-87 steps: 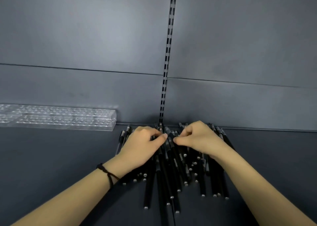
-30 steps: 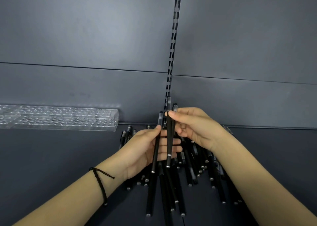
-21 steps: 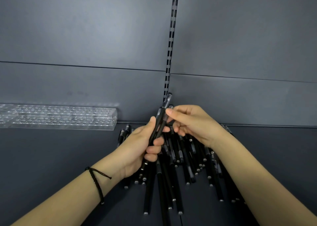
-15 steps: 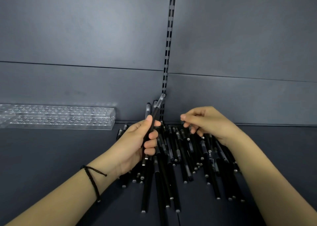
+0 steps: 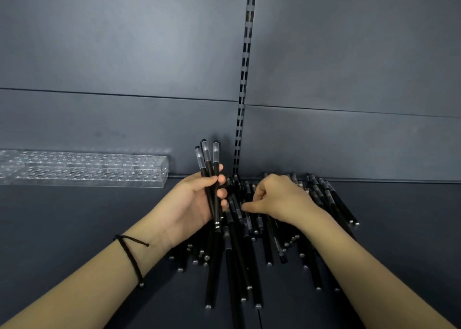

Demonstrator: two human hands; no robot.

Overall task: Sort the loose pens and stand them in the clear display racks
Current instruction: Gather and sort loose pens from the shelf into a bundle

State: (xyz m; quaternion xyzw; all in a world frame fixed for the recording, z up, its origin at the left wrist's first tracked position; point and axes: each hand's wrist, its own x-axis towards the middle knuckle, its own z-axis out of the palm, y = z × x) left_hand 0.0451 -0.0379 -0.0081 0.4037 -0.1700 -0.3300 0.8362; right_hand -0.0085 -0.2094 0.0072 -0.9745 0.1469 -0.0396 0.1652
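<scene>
The left hand [image 5: 192, 204] grips three pens [image 5: 209, 161] upright; the right hand [image 5: 279, 199] curls into the pile [image 5: 235, 254], perhaps pinching one. The clear racks [image 5: 84, 171] hold none yet.

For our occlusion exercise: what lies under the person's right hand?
The pile of black pens on the dark shelf runs under the right hand. The pens beneath its palm, and whether its curled fingers pinch one, are covered.

The pens [image 5: 249, 254] have matt black barrels, clear plastic caps and shiny silvery tips. The rack [image 5: 87, 169] is glossy transparent plastic. The shelf [image 5: 74, 216] looks like smooth, matt painted metal.
</scene>
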